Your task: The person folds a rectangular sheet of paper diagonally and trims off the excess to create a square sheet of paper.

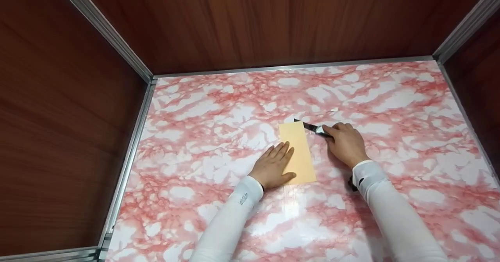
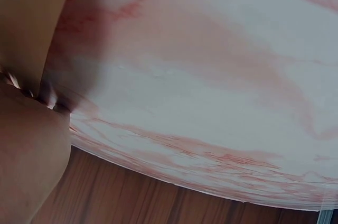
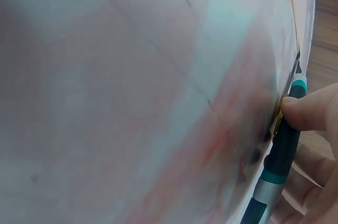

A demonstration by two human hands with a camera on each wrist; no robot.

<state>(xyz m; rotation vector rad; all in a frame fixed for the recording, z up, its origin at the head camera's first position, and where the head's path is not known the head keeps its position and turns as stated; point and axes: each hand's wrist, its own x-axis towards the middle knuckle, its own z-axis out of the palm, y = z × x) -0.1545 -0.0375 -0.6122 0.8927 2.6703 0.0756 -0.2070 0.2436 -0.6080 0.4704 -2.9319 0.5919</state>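
A pale yellow rectangle of paper (image 1: 300, 156), much like an envelope, lies flat on the table. My left hand (image 1: 273, 166) presses on its left side, fingers straight and spread; in the left wrist view only part of that hand (image 2: 31, 150) shows beside the paper (image 2: 31, 18). In my right hand (image 1: 347, 141) is a utility knife (image 1: 321, 131) with a dark blade and a dark handle. The blade crosses the paper's top right corner, its tip showing past the top edge. Thumb and fingers (image 3: 311, 110) grip the knife's teal-banded handle (image 3: 285, 147) in the right wrist view.
The table (image 1: 203, 137) has a red and white marbled top with a metal edge strip. Dark wood panels (image 1: 273, 24) stand behind it and at both sides, framed by metal rails (image 1: 113, 39). A small pale scrap (image 1: 334, 110) lies beyond the knife.
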